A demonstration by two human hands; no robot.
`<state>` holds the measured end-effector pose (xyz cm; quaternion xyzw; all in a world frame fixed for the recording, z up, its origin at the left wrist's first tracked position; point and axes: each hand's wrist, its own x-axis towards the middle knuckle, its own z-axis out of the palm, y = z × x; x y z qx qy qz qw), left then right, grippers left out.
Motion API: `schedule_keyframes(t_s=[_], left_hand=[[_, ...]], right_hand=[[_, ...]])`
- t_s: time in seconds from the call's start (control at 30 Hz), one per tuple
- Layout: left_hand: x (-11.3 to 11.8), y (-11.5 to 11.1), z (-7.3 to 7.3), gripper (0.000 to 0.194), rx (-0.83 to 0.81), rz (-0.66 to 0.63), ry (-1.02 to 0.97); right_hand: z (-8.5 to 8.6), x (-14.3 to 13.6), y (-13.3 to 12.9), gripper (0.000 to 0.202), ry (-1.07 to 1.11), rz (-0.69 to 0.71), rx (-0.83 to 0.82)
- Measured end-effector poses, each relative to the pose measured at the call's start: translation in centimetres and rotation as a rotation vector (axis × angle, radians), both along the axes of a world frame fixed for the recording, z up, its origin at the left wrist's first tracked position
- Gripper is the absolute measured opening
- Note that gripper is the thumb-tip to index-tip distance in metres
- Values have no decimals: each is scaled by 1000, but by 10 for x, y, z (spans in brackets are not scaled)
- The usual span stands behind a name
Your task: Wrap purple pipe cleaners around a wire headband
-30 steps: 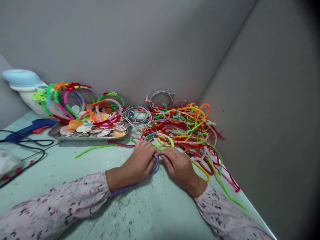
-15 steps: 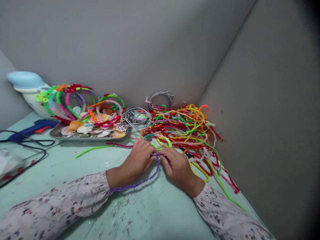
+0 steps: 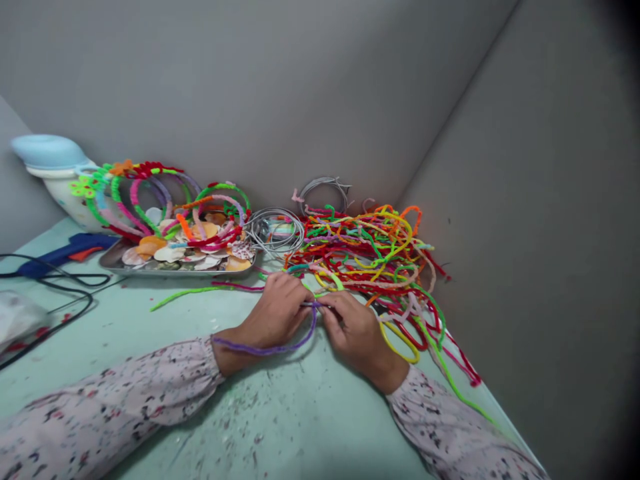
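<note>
A purple pipe cleaner (image 3: 300, 345) is wound at one end around a thin piece, apparently grey wire, between my fingertips; its tail loops down and back across my left wrist. My left hand (image 3: 277, 308) closes on the wire just left of the purple winding. On the other side, my right hand (image 3: 353, 329) pinches at the winding with thumb and forefinger. Beyond my fingers curves a band of teal, pink and light green fuzz (image 3: 334, 277); whether it joins the held wire is hidden by my hands.
A heap of coloured pipe cleaners (image 3: 370, 247) lies behind and right of my hands. Coiled grey wire (image 3: 276, 230) sits beside a metal tray (image 3: 175, 273) of shells and fuzzy headbands (image 3: 135, 193). Leftward are a blue glue gun (image 3: 65, 257), black cable (image 3: 75, 313) and a light-blue-lidded container (image 3: 53, 157).
The purple tail has swung up and left, now lying over my left wrist instead of hanging below it. Both hands keep their hold at nearly the same spot.
</note>
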<state>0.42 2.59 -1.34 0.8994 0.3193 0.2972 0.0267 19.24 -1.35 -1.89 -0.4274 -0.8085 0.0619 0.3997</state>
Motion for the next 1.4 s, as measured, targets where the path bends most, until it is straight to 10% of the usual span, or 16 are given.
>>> schedule_keyframes(t_s=[1.4], left_hand=[[4,-11,8,15,-192,36,-177]], right_hand=[[1,2,-1,17,-24,-11,13]])
